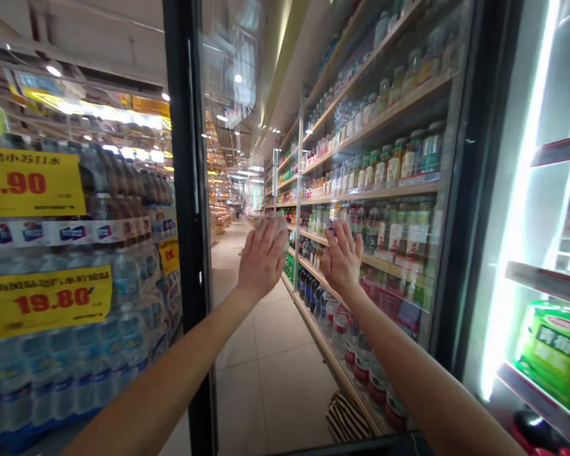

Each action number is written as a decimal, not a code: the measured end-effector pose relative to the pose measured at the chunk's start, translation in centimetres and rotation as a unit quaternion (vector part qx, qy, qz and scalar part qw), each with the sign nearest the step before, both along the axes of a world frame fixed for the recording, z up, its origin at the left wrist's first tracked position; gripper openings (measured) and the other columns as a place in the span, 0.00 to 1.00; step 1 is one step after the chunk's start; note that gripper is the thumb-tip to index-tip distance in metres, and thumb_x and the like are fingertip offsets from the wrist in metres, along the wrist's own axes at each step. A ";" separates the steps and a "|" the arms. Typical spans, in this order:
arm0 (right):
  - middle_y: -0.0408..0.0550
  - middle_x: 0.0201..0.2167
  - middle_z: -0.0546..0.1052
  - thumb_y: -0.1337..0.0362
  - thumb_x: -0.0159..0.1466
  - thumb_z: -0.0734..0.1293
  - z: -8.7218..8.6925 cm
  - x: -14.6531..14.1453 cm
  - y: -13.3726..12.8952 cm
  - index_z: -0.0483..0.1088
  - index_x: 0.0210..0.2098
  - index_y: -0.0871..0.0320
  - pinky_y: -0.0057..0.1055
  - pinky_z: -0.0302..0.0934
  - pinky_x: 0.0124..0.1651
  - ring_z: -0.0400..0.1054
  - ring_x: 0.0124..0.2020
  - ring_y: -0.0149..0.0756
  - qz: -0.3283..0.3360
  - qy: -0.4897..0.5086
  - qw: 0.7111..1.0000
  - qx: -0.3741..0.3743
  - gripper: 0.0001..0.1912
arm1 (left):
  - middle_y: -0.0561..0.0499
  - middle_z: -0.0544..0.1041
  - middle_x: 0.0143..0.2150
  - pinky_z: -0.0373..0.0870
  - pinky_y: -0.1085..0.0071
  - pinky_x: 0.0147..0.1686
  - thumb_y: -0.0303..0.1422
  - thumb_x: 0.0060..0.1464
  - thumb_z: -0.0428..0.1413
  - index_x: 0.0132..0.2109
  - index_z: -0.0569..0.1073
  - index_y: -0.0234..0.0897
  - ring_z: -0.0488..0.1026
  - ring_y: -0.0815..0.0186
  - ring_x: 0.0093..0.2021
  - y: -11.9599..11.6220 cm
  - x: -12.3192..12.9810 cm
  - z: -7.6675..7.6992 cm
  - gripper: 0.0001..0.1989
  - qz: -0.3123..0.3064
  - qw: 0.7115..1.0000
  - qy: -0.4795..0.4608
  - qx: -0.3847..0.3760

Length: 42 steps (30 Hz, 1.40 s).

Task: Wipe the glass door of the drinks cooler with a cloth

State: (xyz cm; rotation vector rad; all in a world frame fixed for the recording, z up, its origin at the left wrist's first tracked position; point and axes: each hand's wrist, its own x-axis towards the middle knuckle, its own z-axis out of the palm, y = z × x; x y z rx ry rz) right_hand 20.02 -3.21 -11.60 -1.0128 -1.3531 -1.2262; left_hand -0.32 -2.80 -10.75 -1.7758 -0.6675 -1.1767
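A glass door (247, 158) in a black frame (185, 158) stands open in front of me. My left hand (262, 256) is raised near the middle of the pane, pressing a pale, crumpled cloth (282, 235) against the glass. To its right, my right hand (342, 256) is held up at the pane with its fingers spread and nothing in it. Through or on the glass show long shelves of bottles (389, 164).
Packs of bottled water (76, 361) are stacked at the left, with yellow price signs (47, 301). At the right is a lit cooler with a green package (553, 354) on a shelf. A striped item (346, 418) shows low in the pane.
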 end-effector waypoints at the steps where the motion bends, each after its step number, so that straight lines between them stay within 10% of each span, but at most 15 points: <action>1: 0.52 0.59 0.63 0.64 0.62 0.55 0.0 0.0 0.0 0.60 0.57 0.55 0.45 0.37 0.64 0.47 0.64 0.38 0.001 0.001 1.000 0.001 0.23 | 0.42 0.56 0.64 0.49 0.55 0.61 0.32 0.57 0.47 0.60 0.58 0.35 0.44 0.56 0.66 -0.1 0.0 -0.1 0.24 0.004 0.999 -0.031 -0.005; 7: 0.52 0.59 0.63 0.64 0.62 0.55 0.0 0.0 0.1 0.60 0.57 0.56 0.45 0.37 0.64 0.47 0.65 0.37 -0.002 0.003 1.000 0.004 0.24 | 0.48 0.61 0.62 0.45 0.60 0.63 0.27 0.55 0.48 0.59 0.59 0.37 0.44 0.62 0.66 -0.3 -0.3 -3.4 0.24 -0.033 0.983 0.178 0.027; 13: 0.52 0.59 0.63 0.63 0.62 0.55 0.0 0.0 0.0 0.61 0.56 0.56 0.45 0.37 0.64 0.48 0.64 0.38 -0.005 0.004 1.000 0.008 0.23 | 0.41 0.57 0.64 0.48 0.55 0.61 0.30 0.56 0.48 0.59 0.59 0.34 0.42 0.57 0.67 -0.2 0.6 -1.4 0.22 -0.002 1.000 -0.007 -0.001; 18: 0.51 0.60 0.63 0.64 0.62 0.54 0.0 0.1 0.0 0.59 0.58 0.55 0.45 0.37 0.64 0.47 0.64 0.38 -0.003 0.006 1.000 -0.005 0.24 | 0.46 0.62 0.61 0.46 0.59 0.62 0.27 0.56 0.47 0.59 0.59 0.35 0.41 0.60 0.67 -0.2 1.3 -2.0 0.23 -0.014 0.992 0.117 0.043; 24: 0.50 0.60 0.63 0.64 0.62 0.54 0.0 0.2 0.1 0.59 0.58 0.53 0.45 0.37 0.64 0.47 0.64 0.38 -0.003 0.008 1.000 -0.010 0.24 | 0.42 0.58 0.63 0.48 0.55 0.62 0.30 0.57 0.47 0.59 0.59 0.34 0.42 0.58 0.67 0.1 1.4 -1.2 0.23 0.000 1.000 0.006 0.020; 29: 0.51 0.59 0.63 0.64 0.62 0.54 0.0 0.1 -0.1 0.60 0.57 0.55 0.45 0.37 0.64 0.47 0.64 0.38 0.000 0.005 1.000 -0.006 0.23 | 0.46 0.61 0.62 0.44 0.59 0.63 0.26 0.56 0.46 0.60 0.58 0.35 0.43 0.60 0.66 0.1 1.0 -3.2 0.24 -0.029 0.986 0.158 0.036; 35: 0.52 0.59 0.63 0.64 0.62 0.54 0.0 0.1 -0.1 0.61 0.57 0.55 0.45 0.38 0.64 0.47 0.64 0.38 0.004 0.005 1.000 -0.001 0.23 | 0.41 0.56 0.64 0.43 0.55 0.63 0.28 0.56 0.48 0.61 0.57 0.34 0.39 0.57 0.67 0.3 0.3 -1.5 0.25 -0.015 1.000 0.000 0.004; 42: 0.52 0.60 0.63 0.65 0.62 0.55 0.0 0.1 -0.2 0.60 0.57 0.56 0.45 0.38 0.64 0.47 0.65 0.38 0.001 -0.002 1.000 -0.006 0.23 | 0.47 0.59 0.63 0.43 0.59 0.64 0.28 0.56 0.47 0.60 0.58 0.38 0.44 0.62 0.66 0.2 -1.0 -2.7 0.24 -0.016 0.985 0.167 0.039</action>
